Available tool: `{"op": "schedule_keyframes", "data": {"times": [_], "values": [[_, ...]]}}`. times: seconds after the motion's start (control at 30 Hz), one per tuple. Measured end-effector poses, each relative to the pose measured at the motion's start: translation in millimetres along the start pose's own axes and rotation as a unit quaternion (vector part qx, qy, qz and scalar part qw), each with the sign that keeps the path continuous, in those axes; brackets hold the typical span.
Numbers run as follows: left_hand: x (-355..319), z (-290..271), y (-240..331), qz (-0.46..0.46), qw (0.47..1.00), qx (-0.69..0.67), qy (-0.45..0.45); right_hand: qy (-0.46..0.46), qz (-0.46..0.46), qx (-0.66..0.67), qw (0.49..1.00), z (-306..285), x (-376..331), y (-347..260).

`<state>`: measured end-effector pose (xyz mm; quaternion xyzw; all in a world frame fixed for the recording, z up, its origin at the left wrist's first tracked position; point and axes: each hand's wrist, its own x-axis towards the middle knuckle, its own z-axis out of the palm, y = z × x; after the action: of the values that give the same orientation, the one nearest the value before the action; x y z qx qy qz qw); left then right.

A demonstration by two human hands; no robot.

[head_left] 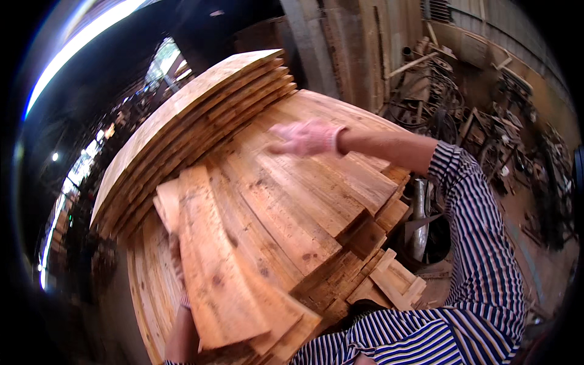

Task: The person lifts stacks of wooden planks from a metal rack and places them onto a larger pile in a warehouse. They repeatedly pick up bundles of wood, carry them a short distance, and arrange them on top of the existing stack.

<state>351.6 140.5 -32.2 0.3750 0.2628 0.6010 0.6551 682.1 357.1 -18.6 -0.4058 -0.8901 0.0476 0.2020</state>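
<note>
Head view, looking down: my right hand (307,139), gloved in pale fabric, lies flat and open on top of the plank stack (304,182), gripping nothing. My left hand (177,267) is mostly hidden under the near end of a loose plank (213,267); it seems to hold that board from below, though I cannot tell how far the fingers close. The loose plank lies slanted across the stack's near left side. I judge it could slide off toward me, since only one hand steadies it. Beyond the loose plank rises a taller pile of boards (194,115). Right of the stack lie offcuts (395,283), a metal pipe (420,219) and scrap machinery (438,103), crowding the floor
</note>
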Motion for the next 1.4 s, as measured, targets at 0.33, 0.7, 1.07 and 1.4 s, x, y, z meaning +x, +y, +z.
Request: {"op": "schedule_keyframes", "data": {"times": [0.33, 0.7, 1.07, 1.4], "values": [[48.5, 58.4, -1.3, -0.011, 0.985, 0.058, 0.164, -0.287, 0.017, 0.524, 0.802, -20.6, 14.9, -143.2], [-29.4, 20.3, 103.5, -0.284, 0.781, 0.534, 0.156, -0.348, 0.029, 0.075, 0.934, -99.3, 31.3, 5.3], [-66.9, -6.9, 99.8, -0.241, 0.583, 0.767, 0.12, -0.252, -0.009, -0.01, 0.968, -33.6, -10.8, 54.1], [-63.2, -62.0, 138.9, -0.161, 0.573, 0.801, 0.069, -0.225, 0.052, -0.118, 0.966, -65.5, 47.8, 42.5]]}}
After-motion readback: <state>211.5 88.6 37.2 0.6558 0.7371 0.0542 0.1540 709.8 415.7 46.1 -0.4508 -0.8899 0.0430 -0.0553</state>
